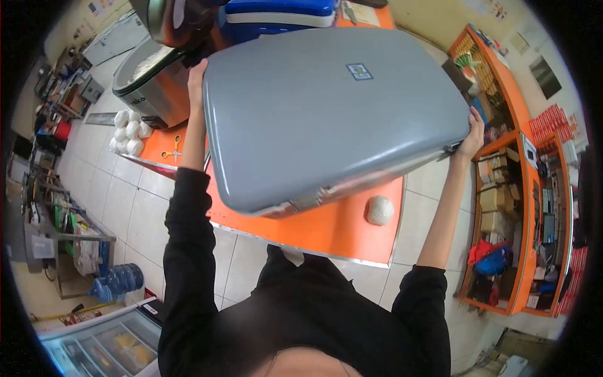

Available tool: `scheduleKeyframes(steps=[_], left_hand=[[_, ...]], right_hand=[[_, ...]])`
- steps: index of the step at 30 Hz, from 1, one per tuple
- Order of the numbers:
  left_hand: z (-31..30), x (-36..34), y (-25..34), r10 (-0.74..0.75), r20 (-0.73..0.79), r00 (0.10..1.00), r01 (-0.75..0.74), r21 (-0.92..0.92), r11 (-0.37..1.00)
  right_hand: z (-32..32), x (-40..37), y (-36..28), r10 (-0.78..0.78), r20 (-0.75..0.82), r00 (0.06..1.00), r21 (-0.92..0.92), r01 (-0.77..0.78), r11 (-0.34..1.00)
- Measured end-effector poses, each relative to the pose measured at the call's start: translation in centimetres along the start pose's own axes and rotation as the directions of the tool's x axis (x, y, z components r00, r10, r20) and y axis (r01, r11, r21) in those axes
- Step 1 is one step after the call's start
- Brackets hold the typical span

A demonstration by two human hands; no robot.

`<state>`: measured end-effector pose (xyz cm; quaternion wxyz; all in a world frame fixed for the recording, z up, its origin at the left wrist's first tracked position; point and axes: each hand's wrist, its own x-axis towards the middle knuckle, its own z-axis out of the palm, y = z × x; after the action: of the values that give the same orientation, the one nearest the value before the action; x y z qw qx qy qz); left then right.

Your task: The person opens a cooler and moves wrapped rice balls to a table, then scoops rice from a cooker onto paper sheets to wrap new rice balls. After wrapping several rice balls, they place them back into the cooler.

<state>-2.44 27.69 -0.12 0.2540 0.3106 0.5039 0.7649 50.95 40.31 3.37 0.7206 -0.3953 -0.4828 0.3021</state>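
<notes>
My left hand [197, 80] and my right hand [472, 133] grip opposite sides of a large grey hard-shell box [326, 119]. It has rounded corners, a small blue-and-white sticker on top and metal-looking fittings along its near side. The box is tilted over the orange table [295, 235] and hides much of the tabletop. Both hands are partly hidden by the box, with fingers wrapped on its edges. A white wrapped ball [380, 210] lies on the table below its right part.
Yellow-handled scissors [172, 149] and several white wrapped balls [130, 133] are at the table's left, beside a rice cooker [154, 88] with its lid up. Behind stands a blue cooler [279, 14]. Orange shelves [521, 188] stand right; a water jug [118, 281] lies left.
</notes>
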Motion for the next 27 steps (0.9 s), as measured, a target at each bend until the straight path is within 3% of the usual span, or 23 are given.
scheduleKeyframes(steps=[2, 5, 8, 10, 12, 16, 19, 22, 25, 26, 27], left_hand=[[1.3, 1.1, 0.9, 0.112, -0.062, 0.992, -0.082, 0.362, 0.929], [-1.0, 6.8, -1.0, 0.006, 0.002, 1.000, -0.006, 0.598, 0.802], [0.3, 3.2, 1.7, -0.212, 0.170, 0.963, 0.141, 0.353, 0.925], [1.7, -2.2, 5.1, -0.396, 0.229, 0.889, 0.376, 0.127, 0.918], [1.3, -7.3, 7.8, -0.414, 0.291, 0.863, 0.393, 0.130, 0.910], [0.0, -15.0, 10.2, -0.086, 0.345, 0.935, 0.040, 0.140, 0.989], [0.3, -16.1, 11.8, -0.040, 0.232, 0.972, 0.009, 0.133, 0.991], [1.3, -15.2, 14.0, -0.006, 0.240, 0.971, -0.024, 0.124, 0.992], [3.4, -14.4, 17.6, 0.131, 0.019, 0.991, -0.126, -0.170, 0.977], [3.9, -13.7, 18.8, 0.167, -0.056, 0.984, -0.176, -0.252, 0.952], [4.5, -12.9, 20.1, 0.313, -0.091, 0.945, -0.326, -0.215, 0.920]], right_hand=[[-0.2, -1.6, -0.8, -0.024, -0.052, 0.998, -0.056, 0.022, 0.998], [-0.3, -3.9, -2.2, -0.052, -0.099, 0.994, -0.052, 0.047, 0.998], [-0.3, -6.5, -4.0, -0.079, -0.112, 0.991, -0.108, 0.066, 0.992], [-0.5, -7.9, -4.7, -0.088, -0.132, 0.987, -0.148, 0.069, 0.987], [-0.5, -9.5, -5.8, -0.056, -0.144, 0.988, -0.127, 0.037, 0.991], [-1.2, -12.4, -7.5, -0.088, -0.135, 0.987, -0.225, 0.056, 0.973], [-1.0, -14.1, -9.0, -0.034, -0.148, 0.988, -0.218, 0.001, 0.976], [-0.6, -14.0, -10.9, -0.012, -0.148, 0.989, -0.173, -0.014, 0.985], [0.3, -11.7, -14.1, -0.114, -0.053, 0.992, -0.234, 0.099, 0.967], [0.0, -10.3, -14.5, -0.132, -0.018, 0.991, -0.179, 0.127, 0.976], [-0.1, -8.7, -15.2, -0.154, -0.006, 0.988, -0.160, 0.151, 0.975]])
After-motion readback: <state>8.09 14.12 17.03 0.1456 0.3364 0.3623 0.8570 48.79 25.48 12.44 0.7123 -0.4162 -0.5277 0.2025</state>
